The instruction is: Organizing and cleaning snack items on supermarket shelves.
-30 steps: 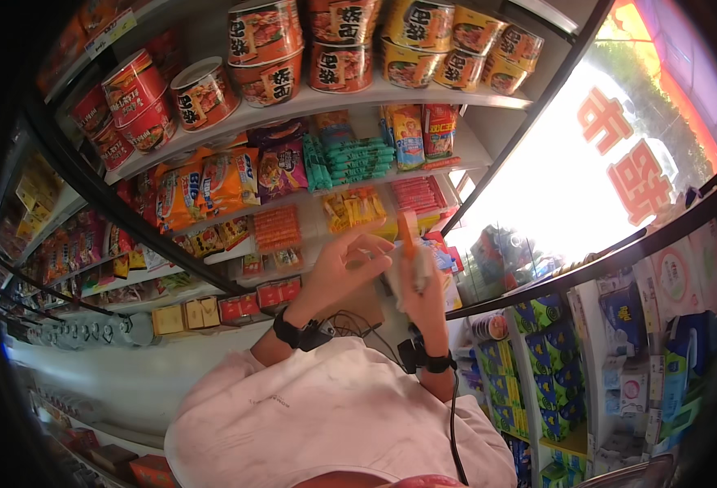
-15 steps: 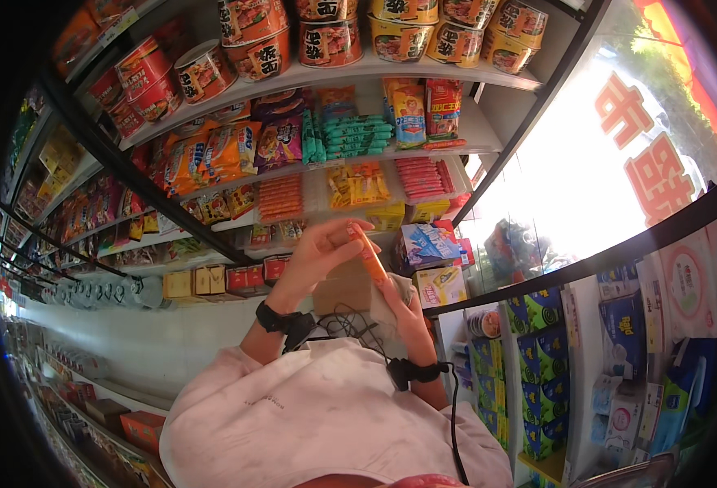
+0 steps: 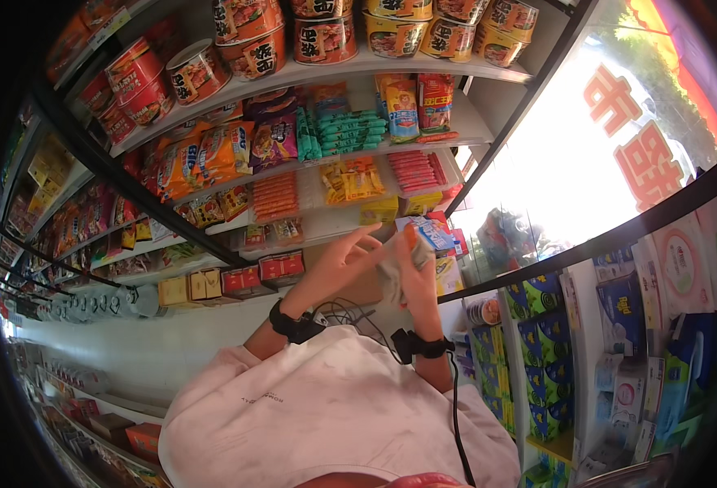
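Note:
My right hand (image 3: pixel 420 275) is closed round an orange-wrapped stick (image 3: pixel 409 237), which looks like a sausage stick; only its top end shows. A pale greyish cloth (image 3: pixel 392 271) is also bunched in that hand, on its left side. My left hand (image 3: pixel 340 267) is just left of the cloth, fingers apart, with nothing seen in it. Whether its fingertips touch the cloth I cannot tell. Beyond the hands, similar orange sticks (image 3: pixel 274 198) lie in rows on a shelf, beside yellow packets (image 3: pixel 352 180) and pink sticks (image 3: pixel 417 172).
Instant noodle tubs (image 3: pixel 326 39) line the upper shelf. Snack bags (image 3: pixel 226 153) and green sticks (image 3: pixel 352 134) fill the one below. Small boxes (image 3: pixel 282 266) stand low behind my left hand. A blue-and-white box (image 3: pixel 435 237) is close past my right hand. Packaged goods (image 3: pixel 545 350) rise at right.
My left hand has let go of the orange stick's upper end, and its fingers have spread. My right hand has moved right and up, turning the stick upright with the cloth.

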Motion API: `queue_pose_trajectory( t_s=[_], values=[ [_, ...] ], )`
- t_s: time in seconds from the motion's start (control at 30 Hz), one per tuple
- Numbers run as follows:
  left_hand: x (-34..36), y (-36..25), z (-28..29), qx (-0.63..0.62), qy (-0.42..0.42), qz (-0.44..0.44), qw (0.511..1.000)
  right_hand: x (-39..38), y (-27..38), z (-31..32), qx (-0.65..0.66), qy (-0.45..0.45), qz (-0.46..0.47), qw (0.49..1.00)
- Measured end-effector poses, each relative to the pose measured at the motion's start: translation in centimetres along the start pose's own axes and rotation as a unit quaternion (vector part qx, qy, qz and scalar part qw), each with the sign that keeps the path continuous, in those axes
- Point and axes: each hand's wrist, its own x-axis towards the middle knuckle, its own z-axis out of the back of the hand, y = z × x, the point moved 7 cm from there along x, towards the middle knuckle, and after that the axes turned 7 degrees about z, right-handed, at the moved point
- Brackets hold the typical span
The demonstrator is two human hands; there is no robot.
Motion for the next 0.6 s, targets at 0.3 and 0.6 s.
queue_pose_trajectory(
  t_s=[0.3, 0.6],
  values=[
    [-1.2, 2.4, 0.6, -0.012, 0.108, 0.018, 0.994, 1.3, -1.3, -1.7, 0.301, -0.192, -0.023, 0.934],
    [-2.5, 3.3, 7.9, -0.113, 0.037, 0.015, 0.993, 4.4, 1.1, -6.6, 0.412, -0.057, 0.074, 0.906]
  ],
)
